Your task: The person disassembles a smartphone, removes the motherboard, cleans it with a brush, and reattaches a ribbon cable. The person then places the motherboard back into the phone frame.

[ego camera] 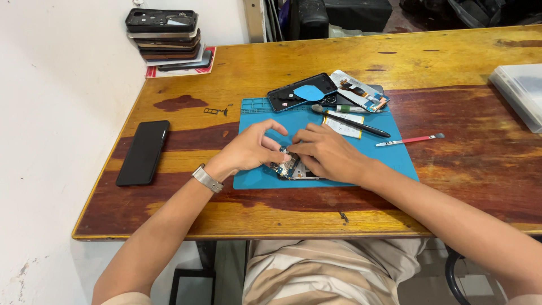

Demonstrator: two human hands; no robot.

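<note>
Blue silicone work mat [389, 164] is lying on the worn wooden table [463, 169], and on its near edge an opened phone with exposed circuit board [289, 168] is resting. The left hand [248, 151] and right hand [327, 153] are both pinching narrowly at it. It is probably light, stiff and fragile, best gripped by the frame edges.

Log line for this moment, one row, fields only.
left hand: on opened phone | right hand: on opened phone | surface: blue mat | nearby: black screwdriver, red brush
</note>
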